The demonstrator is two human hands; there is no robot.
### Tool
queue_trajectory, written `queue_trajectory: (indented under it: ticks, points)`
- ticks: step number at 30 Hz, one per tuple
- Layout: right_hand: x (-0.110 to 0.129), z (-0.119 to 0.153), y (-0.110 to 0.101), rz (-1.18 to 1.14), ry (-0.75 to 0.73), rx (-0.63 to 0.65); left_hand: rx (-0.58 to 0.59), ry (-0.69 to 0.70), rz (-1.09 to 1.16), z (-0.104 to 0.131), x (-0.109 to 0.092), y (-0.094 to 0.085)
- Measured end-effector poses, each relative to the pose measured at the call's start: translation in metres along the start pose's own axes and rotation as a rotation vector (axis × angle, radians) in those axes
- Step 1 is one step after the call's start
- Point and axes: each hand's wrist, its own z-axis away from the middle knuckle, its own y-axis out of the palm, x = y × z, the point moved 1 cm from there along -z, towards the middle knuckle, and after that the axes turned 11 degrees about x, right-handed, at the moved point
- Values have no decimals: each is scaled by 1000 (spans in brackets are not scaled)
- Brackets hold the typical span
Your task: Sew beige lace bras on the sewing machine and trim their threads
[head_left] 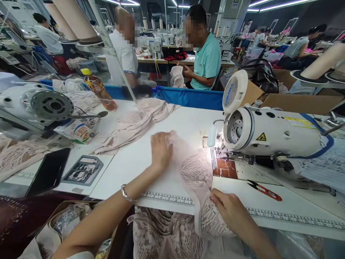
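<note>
A pale pink lace bra [195, 169] lies across the front of the white sewing table, its lower cup hanging over the edge. My left hand [161, 153], a little blurred and wearing a bracelet, is closed at the thin mesh wing on the bra's far left side. With thumb and fingers pinched together, my right hand [229, 207] grips the lace cup near the table's front edge. Just right of the bra is the lit needle area of a white sewing machine [269, 127]. Red-handled thread snips [266, 190] lie beyond my right hand.
Stacked bras [140, 117] lie at the back left. Nearby are a drink bottle [99, 90], a carton [77, 131], a black phone [48, 171] and another machine [35, 104]. More lace pieces [164, 230] hang below the front edge. Two people sit beyond a blue bin [188, 99].
</note>
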Motion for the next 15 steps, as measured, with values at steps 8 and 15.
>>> queue_trajectory:
  ticks: [8, 15]
  points:
    - [10, 26, -86, 213, -28, 170, 825, 875, -577, 36, -58, 98]
    - [-34, -24, -81, 288, -47, -276, 922, 810, -704, 2, -67, 109]
